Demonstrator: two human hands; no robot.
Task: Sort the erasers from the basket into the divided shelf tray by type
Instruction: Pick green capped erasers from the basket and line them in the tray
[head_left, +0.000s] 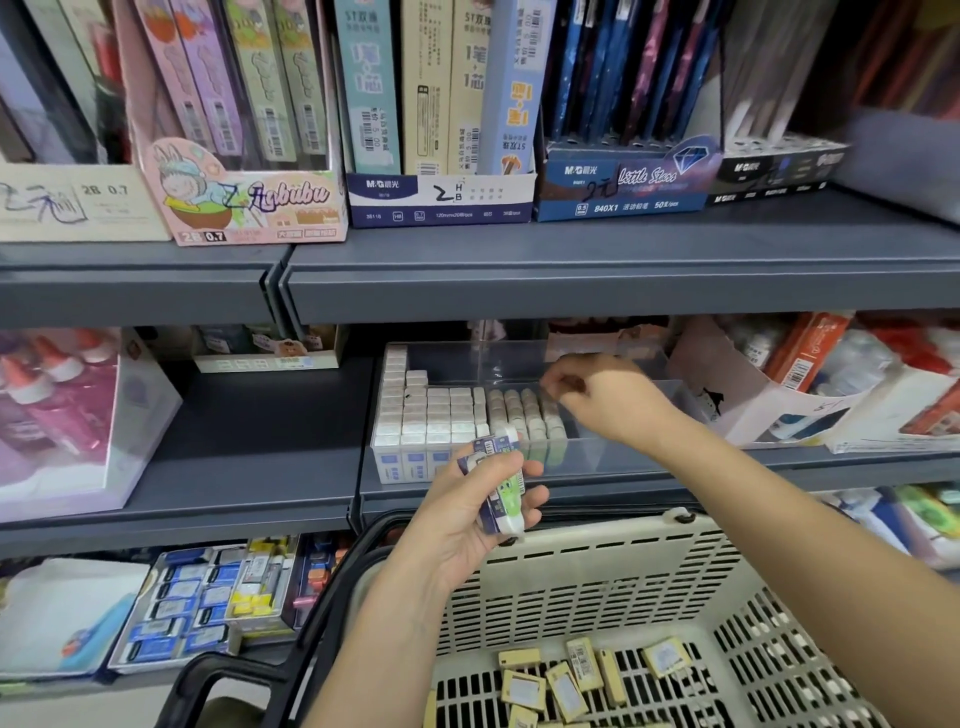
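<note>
A clear divided tray (613, 457) sits on the middle shelf. Its left part holds rows of white erasers (426, 415), and beside them stand rows of greyish erasers (524, 413). My left hand (467, 514) holds a small stack of wrapped erasers (498, 488), green and dark blue, just in front of the tray. My right hand (597, 397) reaches into the tray over the greyish rows with fingers pinched; I cannot tell whether an eraser is between them. The cream basket (597, 566) below holds several yellowish erasers (566, 680).
Pencil-lead boxes (441, 197) fill the upper shelf. Glue bottles (57, 400) stand at left and a torn white box (753, 410) sits right of the tray. The lower shelf has a tray of blue erasers (176, 613). The basket's black handle (223, 670) juts left.
</note>
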